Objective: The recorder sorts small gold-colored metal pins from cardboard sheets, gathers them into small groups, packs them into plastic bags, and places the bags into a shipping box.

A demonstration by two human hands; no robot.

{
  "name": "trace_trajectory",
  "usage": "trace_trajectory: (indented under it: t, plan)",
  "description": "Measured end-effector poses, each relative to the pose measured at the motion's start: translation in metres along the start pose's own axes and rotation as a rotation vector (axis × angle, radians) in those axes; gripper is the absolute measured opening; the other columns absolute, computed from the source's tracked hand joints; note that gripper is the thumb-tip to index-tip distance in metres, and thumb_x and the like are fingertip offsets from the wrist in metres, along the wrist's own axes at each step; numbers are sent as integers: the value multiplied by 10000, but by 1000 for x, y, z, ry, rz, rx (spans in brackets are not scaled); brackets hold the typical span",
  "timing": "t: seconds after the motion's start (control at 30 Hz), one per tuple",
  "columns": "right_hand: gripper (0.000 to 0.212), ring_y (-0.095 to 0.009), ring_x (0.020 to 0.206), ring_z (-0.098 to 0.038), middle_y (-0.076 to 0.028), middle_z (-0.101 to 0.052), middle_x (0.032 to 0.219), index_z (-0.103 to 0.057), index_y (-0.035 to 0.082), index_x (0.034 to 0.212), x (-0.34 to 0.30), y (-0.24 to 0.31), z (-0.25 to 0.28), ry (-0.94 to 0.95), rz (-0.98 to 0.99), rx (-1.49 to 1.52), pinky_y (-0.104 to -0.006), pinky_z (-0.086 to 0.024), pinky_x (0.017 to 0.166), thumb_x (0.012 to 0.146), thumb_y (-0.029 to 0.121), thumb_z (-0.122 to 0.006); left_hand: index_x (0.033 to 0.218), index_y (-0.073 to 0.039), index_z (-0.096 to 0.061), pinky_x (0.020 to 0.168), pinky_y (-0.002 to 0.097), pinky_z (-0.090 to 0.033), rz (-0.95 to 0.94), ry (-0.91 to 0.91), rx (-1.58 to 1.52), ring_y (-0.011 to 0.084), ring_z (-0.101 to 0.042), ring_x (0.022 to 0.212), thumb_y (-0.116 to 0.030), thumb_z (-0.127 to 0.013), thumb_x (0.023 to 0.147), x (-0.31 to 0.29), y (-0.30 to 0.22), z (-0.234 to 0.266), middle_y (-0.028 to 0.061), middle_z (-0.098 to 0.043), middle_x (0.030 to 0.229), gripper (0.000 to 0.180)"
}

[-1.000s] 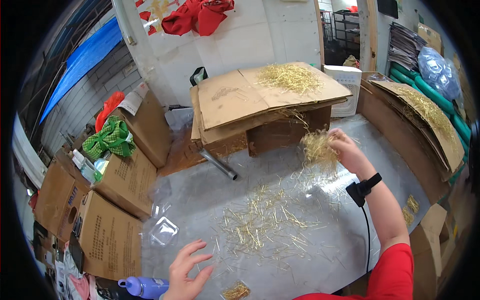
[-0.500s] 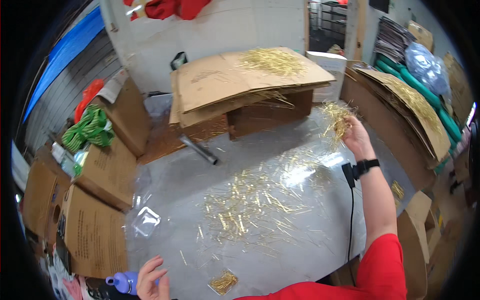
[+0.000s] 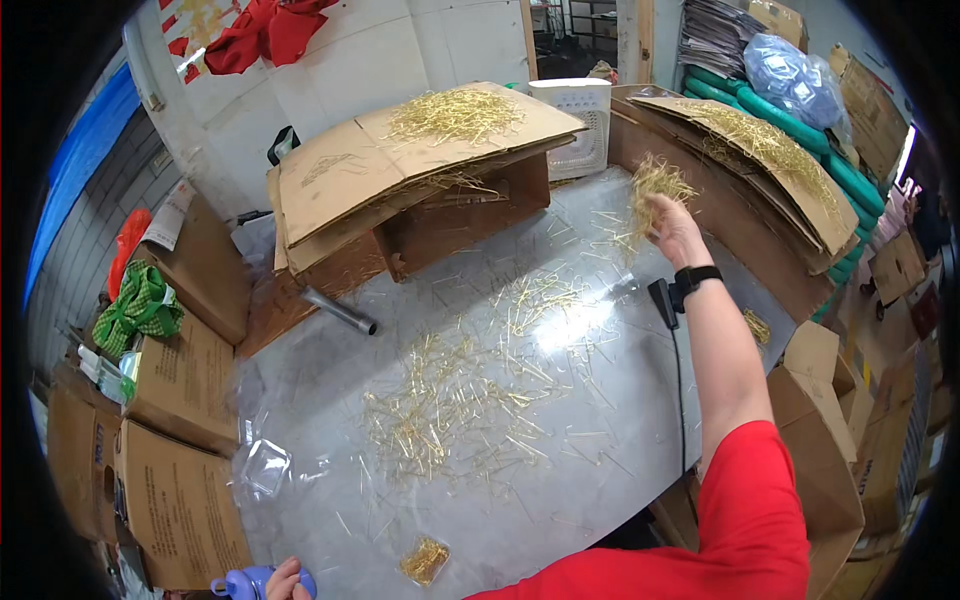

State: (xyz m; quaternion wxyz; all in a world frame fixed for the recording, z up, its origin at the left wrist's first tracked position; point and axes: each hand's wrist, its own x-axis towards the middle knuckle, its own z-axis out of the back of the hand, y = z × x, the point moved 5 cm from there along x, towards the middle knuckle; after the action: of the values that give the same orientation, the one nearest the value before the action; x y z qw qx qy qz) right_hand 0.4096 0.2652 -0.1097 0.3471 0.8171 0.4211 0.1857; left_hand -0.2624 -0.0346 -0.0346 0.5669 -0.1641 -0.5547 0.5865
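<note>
My right hand, with a black band on its wrist, is closed round a bunch of thin gold wire pieces over the table's far right. Loose gold wire pieces lie scattered across the middle of the grey tabletop. At the lower left edge my left hand shows only in part; its fingers look loosely bent and hold nothing that I can see. A purple bottle lies right beside it, partly covered by it. Near the front edge is a small clear tray filled with gold pieces.
Stacked cardboard sheets bear a gold pile at the back; more sheets stand at the right. A metal tube juts onto the table. Boxes line the left side, with a clear plastic tray nearby. A black cable hangs at the right.
The whole view has shifted, the scene sliding left. My right hand still grips the gold bunch at the far right. My left hand has sunk lower, mostly out of the picture.
</note>
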Motion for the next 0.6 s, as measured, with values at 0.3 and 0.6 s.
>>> trace_trajectory:
  t: [0.3, 0.6]
  plan:
    - [558, -165, 909, -616, -81, -637, 1114, -379, 61, 1437, -7, 17, 9, -63, 218, -411, -359, -480, 748, 937, 138, -614, 1049, 71, -637, 1017, 387, -458, 44, -10, 14, 264, -612, 1102, 36, -537, 963, -16, 3, 7, 187, -661, 1174, 137]
    - [399, -213, 893, -605, -82, -660, 1088, -552, 138, 1299, 4, 36, -5, 12, -9, -162, -388, -525, 784, 1041, 405, -405, 1066, 71, -636, 1020, 379, -464, 36, -21, 63, 248, -611, 1093, 23, -538, 975, -20, -3, 7, 173, -669, 1156, 142]
